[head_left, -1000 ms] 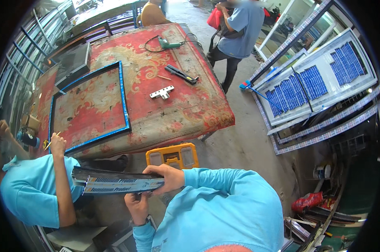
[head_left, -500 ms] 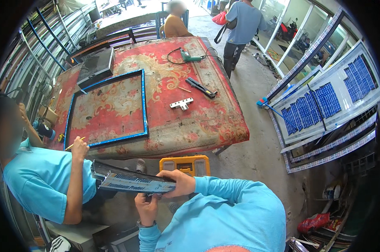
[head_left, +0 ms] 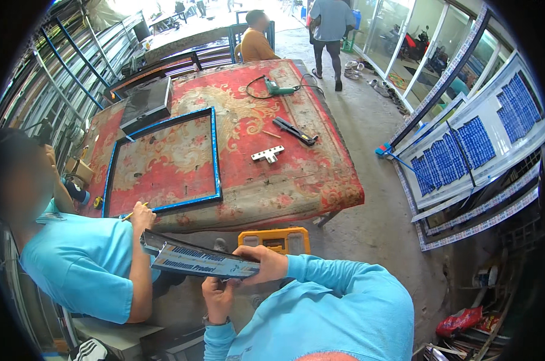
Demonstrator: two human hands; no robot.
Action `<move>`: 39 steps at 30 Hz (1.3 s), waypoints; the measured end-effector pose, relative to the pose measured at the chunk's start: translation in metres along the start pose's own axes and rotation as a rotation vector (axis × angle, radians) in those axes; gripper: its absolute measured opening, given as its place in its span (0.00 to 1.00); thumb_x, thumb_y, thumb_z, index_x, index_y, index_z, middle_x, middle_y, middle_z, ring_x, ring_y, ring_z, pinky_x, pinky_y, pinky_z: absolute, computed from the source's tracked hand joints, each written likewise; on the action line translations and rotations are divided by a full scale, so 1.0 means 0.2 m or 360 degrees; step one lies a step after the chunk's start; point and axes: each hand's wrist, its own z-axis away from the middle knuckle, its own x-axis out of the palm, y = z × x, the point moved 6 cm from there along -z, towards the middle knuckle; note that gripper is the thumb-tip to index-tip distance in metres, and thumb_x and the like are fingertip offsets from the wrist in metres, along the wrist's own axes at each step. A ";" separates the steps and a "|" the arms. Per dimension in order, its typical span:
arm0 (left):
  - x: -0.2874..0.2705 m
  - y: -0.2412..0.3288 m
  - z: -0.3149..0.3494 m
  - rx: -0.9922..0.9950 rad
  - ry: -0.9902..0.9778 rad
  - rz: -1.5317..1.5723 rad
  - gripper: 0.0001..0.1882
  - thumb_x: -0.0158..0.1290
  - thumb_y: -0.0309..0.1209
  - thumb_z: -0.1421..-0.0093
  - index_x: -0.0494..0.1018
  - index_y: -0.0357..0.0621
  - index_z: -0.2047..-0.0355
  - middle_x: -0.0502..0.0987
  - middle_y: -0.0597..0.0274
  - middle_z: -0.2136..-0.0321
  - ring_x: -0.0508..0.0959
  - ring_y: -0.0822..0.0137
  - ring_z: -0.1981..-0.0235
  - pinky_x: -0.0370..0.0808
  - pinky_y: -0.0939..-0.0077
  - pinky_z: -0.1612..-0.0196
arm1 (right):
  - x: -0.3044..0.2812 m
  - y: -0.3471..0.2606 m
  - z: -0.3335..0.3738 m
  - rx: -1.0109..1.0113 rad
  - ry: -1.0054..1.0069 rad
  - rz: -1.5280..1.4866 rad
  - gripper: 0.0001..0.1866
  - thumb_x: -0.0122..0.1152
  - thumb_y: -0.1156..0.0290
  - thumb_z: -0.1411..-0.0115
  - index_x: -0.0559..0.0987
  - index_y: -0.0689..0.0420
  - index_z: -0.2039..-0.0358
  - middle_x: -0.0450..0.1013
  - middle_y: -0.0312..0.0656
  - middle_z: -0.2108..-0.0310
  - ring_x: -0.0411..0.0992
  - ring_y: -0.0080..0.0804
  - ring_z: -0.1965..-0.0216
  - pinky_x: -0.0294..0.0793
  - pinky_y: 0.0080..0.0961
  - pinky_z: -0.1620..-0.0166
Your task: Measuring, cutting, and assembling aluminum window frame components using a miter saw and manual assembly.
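I hold a dark aluminium profile [head_left: 191, 260] with printed protective film along its side, tilted slightly over the gap in front of the table. My right hand [head_left: 265, 265] is wrapped round its right end. Below that end, my left hand [head_left: 218, 297] is closed with thumb and fingertips pinched against the underside; a small piece there cannot be made out. The profile's far left end shows an open, channelled section near a co-worker's forearm [head_left: 141, 283]. The co-worker's hand [head_left: 142, 215] holds a yellow pencil [head_left: 128, 216] by the table edge.
A carpet-covered table [head_left: 308, 177] bears a blue-edged rectangular frame [head_left: 217, 162], a T-shaped metal plate [head_left: 267, 154], a riveter-like hand tool [head_left: 295, 131] and a green corded drill [head_left: 278, 89]. A yellow toolbox [head_left: 302, 242] stands below its edge. Film-wrapped frames [head_left: 459, 150] lean at right.
My view has shifted slightly; both hands keep their hold on the profile. The co-worker's pencil hand has moved rightward. A person in the background has walked farther away.
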 end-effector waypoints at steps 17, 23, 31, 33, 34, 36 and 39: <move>-0.06 -0.04 -0.04 -0.0095 0.0028 0.0078 0.16 0.61 0.17 0.38 0.77 0.34 0.50 0.84 0.57 0.59 0.84 0.71 0.59 0.83 0.75 0.58 | 0.01 0.00 -0.09 0.0152 -0.0069 -0.0005 0.37 0.81 0.75 0.51 0.73 0.60 0.41 0.81 0.43 0.53 0.77 0.24 0.51 0.76 0.29 0.43; -0.04 -0.04 -0.09 -0.0068 0.0060 0.0100 0.16 0.62 0.17 0.40 0.79 0.35 0.51 0.85 0.58 0.60 0.84 0.71 0.60 0.83 0.75 0.58 | -0.03 0.01 -0.09 0.0214 -0.0052 0.0024 0.38 0.81 0.75 0.51 0.72 0.59 0.41 0.79 0.42 0.51 0.75 0.26 0.48 0.73 0.30 0.40; 0.03 -0.05 -0.13 -0.0039 -0.0117 0.0017 0.13 0.62 0.15 0.40 0.80 0.33 0.55 0.86 0.59 0.64 0.85 0.71 0.62 0.83 0.75 0.59 | -0.09 0.01 -0.06 0.0149 -0.0056 0.0178 0.38 0.81 0.73 0.53 0.72 0.59 0.42 0.80 0.45 0.54 0.78 0.30 0.52 0.76 0.31 0.43; 0.04 -0.05 -0.15 0.0044 -0.0126 -0.0083 0.11 0.62 0.15 0.39 0.80 0.32 0.56 0.86 0.59 0.63 0.85 0.70 0.62 0.83 0.75 0.59 | -0.11 0.01 -0.04 0.0107 0.0026 0.0138 0.38 0.81 0.73 0.53 0.73 0.59 0.42 0.80 0.45 0.53 0.79 0.32 0.52 0.76 0.31 0.43; 0.04 -0.05 -0.16 0.0096 -0.0127 -0.0167 0.11 0.61 0.16 0.39 0.80 0.32 0.56 0.86 0.59 0.63 0.85 0.70 0.62 0.83 0.75 0.60 | -0.12 0.01 -0.04 0.0104 0.0059 0.0102 0.38 0.81 0.73 0.53 0.73 0.59 0.42 0.80 0.45 0.53 0.79 0.33 0.52 0.76 0.32 0.43; 0.06 -0.07 -0.17 -0.0026 -0.0090 0.0035 0.11 0.61 0.16 0.39 0.80 0.32 0.55 0.85 0.59 0.63 0.85 0.70 0.61 0.83 0.76 0.59 | -0.14 0.00 -0.03 0.0070 0.0135 0.0065 0.37 0.81 0.73 0.53 0.73 0.59 0.42 0.80 0.45 0.53 0.80 0.34 0.52 0.76 0.32 0.43; 0.08 -0.07 -0.16 -0.0063 -0.0067 0.0094 0.12 0.60 0.15 0.38 0.79 0.32 0.54 0.85 0.59 0.61 0.84 0.71 0.60 0.83 0.76 0.58 | -0.14 0.01 -0.01 0.0086 0.0184 0.0075 0.36 0.81 0.73 0.53 0.74 0.59 0.43 0.80 0.45 0.53 0.80 0.35 0.52 0.77 0.32 0.44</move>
